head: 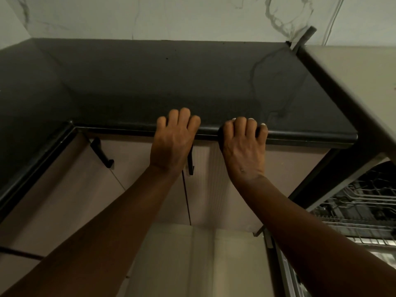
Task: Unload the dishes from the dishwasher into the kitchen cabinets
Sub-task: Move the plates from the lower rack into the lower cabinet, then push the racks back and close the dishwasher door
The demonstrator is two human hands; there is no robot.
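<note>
Two bare hands rest side by side on the front edge of a dark surface [192, 82]. The left hand [173, 142] and right hand [244, 146] each grip that edge with curled fingers. Right of the right hand, an open dishwasher [364, 206] shows wire racks. Cabinet doors [139, 179] sit below both hands.

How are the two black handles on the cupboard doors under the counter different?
The left handle is in full view, while the middle handle is partly hidden behind the left hand. The left handle slants across the picture, while the middle handle hangs nearly straight down. The left handle sits near the counter's corner, the middle handle below both hands, left of the right hand. Both are black bars on pale cupboard doors.
</note>
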